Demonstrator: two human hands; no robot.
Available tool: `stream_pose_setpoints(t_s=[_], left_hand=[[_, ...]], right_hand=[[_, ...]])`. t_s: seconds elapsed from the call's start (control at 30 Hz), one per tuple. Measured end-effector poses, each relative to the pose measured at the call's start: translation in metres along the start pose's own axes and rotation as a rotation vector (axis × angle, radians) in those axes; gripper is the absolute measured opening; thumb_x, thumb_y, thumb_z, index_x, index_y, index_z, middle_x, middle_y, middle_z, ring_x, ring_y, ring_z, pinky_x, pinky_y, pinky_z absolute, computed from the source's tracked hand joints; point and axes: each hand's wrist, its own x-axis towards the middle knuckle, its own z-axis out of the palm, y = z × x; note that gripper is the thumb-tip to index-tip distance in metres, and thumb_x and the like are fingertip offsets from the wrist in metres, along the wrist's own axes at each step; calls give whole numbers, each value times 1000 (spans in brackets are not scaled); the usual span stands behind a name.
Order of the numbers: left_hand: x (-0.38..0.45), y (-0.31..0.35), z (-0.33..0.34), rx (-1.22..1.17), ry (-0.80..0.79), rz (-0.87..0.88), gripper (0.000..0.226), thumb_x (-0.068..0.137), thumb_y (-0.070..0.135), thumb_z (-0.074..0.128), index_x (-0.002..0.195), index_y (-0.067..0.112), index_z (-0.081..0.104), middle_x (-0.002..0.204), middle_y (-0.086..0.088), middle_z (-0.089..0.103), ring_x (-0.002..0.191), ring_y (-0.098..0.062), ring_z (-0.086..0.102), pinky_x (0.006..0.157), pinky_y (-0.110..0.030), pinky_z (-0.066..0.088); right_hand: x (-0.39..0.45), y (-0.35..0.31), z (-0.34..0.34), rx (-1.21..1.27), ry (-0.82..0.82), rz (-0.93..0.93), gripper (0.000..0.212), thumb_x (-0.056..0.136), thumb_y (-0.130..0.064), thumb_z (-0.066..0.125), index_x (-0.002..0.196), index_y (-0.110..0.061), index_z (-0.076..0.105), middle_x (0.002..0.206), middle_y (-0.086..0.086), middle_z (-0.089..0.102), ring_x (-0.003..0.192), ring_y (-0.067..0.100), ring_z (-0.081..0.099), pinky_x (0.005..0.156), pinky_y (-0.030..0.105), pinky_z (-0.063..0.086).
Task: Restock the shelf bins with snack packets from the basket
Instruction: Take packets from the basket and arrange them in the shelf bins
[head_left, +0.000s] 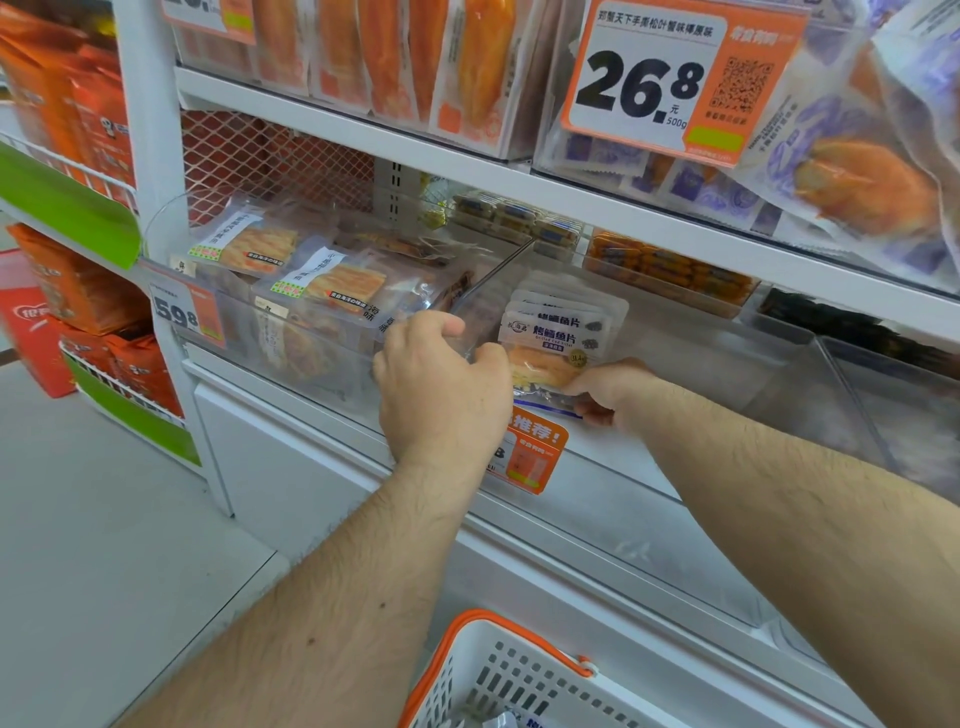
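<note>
Clear plastic bins line the white shelf (519, 179), and we reach into the middle bin (727, 364). Our right hand (605, 389) pinches the lower corner of the front snack packet (550, 345), which stands upright in a row of matching white packets. Our left hand (441, 384) curls its fingers over the divider (493, 275) beside that row. The bin on the left (291, 332) holds flat packets. Below us, the white basket (498, 670) with orange handles sits near the floor.
</note>
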Motion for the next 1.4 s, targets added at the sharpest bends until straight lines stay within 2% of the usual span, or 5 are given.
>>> stream_pose_setpoints(t_s=[0.2,0.37,0.6,0.77,1.4], left_hand=[[-1,2,3,5,2,-4,29,87,29,59,116,27,55,126,10,45,121,-11,35,86,-26,27],[-1,2,3,11,-17,-11,29,88,30,59,117,29,54,129,11,43,123,-9,32,87,-24,25],[-1,3,6,36,-23,-16,28,88,32,60,116,30,54,129,11,40,126,-10,29,87,-24,24],[-2,4,6,49,-23,-15,29,88,31,60,116,30,54,125,12,38,126,-12,29,87,-24,23],[-2,3,6,39,-18,-11,29,87,31,60,116,29,55,126,12,39,127,-12,29,90,-25,25]], right_hand=[[15,-6,11,-104,65,-77,23,83,-18,79,94,-13,59,88,6,63,86,19,63,88,35,58],[39,-6,20,-161,233,-119,70,61,-54,88,114,-19,58,107,5,68,93,24,66,80,39,60],[32,-12,21,-140,321,-173,105,62,-43,91,140,-13,26,132,13,52,119,32,55,95,44,53],[33,-8,20,-171,314,-201,98,61,-40,93,132,-13,32,128,11,50,118,28,51,88,35,49],[51,-6,14,-100,251,-139,104,53,-45,95,131,-11,35,124,8,59,112,30,60,95,44,54]])
